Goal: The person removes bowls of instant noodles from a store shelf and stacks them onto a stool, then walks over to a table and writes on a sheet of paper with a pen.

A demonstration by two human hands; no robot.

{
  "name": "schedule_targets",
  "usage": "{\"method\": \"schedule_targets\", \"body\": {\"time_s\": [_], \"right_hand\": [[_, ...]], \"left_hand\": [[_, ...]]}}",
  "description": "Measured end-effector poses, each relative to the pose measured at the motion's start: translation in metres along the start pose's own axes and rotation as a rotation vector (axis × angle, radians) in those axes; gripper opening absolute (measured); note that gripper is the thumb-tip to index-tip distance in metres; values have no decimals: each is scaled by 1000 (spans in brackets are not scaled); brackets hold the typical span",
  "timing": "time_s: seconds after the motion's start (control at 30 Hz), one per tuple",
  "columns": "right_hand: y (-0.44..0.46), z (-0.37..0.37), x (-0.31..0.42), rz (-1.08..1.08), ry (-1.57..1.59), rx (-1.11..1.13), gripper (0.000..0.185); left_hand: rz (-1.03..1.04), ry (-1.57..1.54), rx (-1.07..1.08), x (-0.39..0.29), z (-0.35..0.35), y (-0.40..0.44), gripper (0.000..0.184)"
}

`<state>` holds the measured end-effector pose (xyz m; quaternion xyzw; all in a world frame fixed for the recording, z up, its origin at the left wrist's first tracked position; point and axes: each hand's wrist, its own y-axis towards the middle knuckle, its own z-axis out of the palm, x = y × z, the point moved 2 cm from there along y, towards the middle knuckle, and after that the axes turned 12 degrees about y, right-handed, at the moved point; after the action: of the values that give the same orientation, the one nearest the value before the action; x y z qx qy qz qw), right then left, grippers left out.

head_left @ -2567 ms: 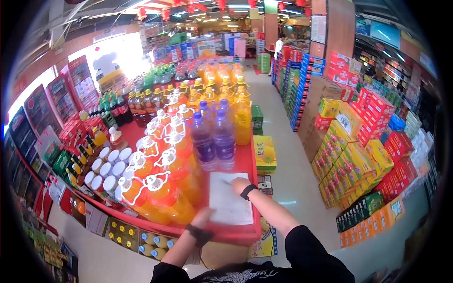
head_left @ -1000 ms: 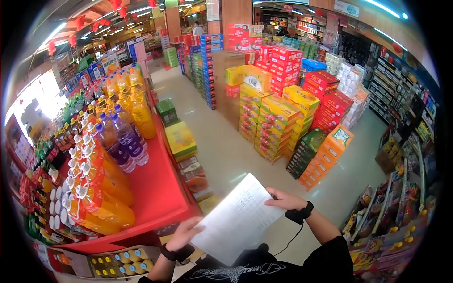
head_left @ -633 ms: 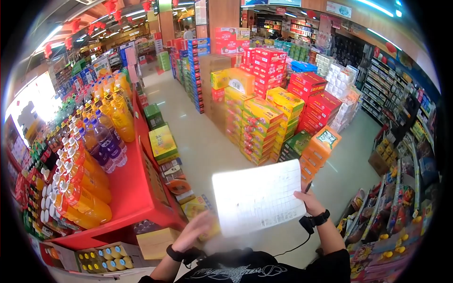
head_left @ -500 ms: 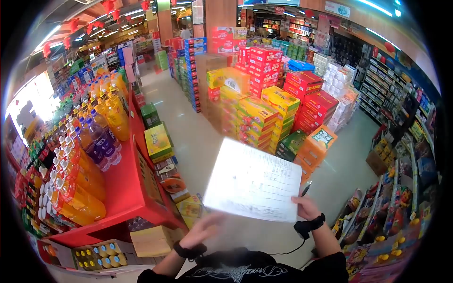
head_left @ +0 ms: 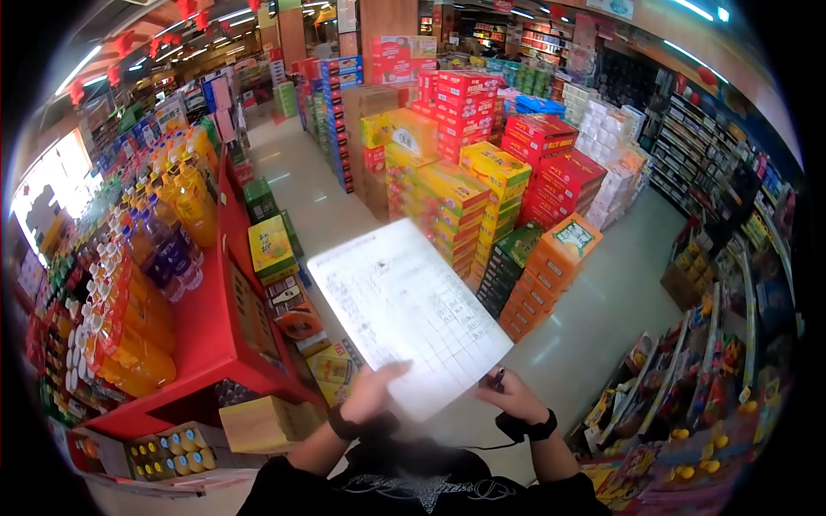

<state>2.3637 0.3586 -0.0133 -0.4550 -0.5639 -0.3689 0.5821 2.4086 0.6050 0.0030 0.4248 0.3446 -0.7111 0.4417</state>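
Note:
A white paper sheet (head_left: 413, 310) with a printed grid and handwriting lies tilted in front of my body, above the floor. My left hand (head_left: 375, 389) grips its lower left edge, thumb on top of the page. At its lower right corner is my right hand (head_left: 514, 397), closed round a dark pen (head_left: 497, 378) and touching the sheet. Both wrists wear black bands, and a cable runs from the right one. The fingers under the paper are hidden.
A red display table (head_left: 206, 331) with orange and purple drink bottles stands at the left. Stacked drink cartons (head_left: 551, 267) rise ahead, past the paper. Packed shelves (head_left: 714, 344) line the right side. An open cardboard box (head_left: 262, 421) sits low by the table.
The paper has left the red table and turned in the air. My left hand, lately off the sheet, has taken hold of it again. The view has swung right.

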Motion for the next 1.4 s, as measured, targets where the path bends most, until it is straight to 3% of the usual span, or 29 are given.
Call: {"method": "schedule_targets", "body": {"time_s": [0.07,0.17,0.2,0.3,0.33,0.43,0.47,0.5,0.67,0.9,1.07,1.4], "right_hand": [[-8,-3,7,-226,107,-36,22],[-16,-12,11,-281,270,-395,20],[-18,-22,8,-239,385,-353,24],[-3,-24,-9,-44,260,-425,29],[-2,-16,-2,-88,-42,-352,34],[4,13,-3,-576,-202,-193,37],[-1,21,-1,-380,183,-74,43],[-2,25,-1,-316,310,-35,43],[10,38,1,-291,341,33,45],[19,42,0,-279,362,82,47],[23,47,-1,-280,390,116,48],[10,33,2,-346,554,31,51]], "left_hand": [[59,43,-6,-18,2,0,58],[168,59,-3,-43,1,-2,63],[197,42,-11,-49,1,-5,64],[199,18,-9,-66,11,-15,61],[185,9,24,-68,13,-16,60],[133,-33,98,-66,19,-17,57],[112,-53,107,-63,22,-17,56],[92,-73,116,-59,24,-16,55],[-84,-23,142,-46,31,-17,55],[-59,65,53,-47,13,-19,57],[60,-38,53,-52,19,-19,58],[-73,71,97,-58,26,-27,58]]}}
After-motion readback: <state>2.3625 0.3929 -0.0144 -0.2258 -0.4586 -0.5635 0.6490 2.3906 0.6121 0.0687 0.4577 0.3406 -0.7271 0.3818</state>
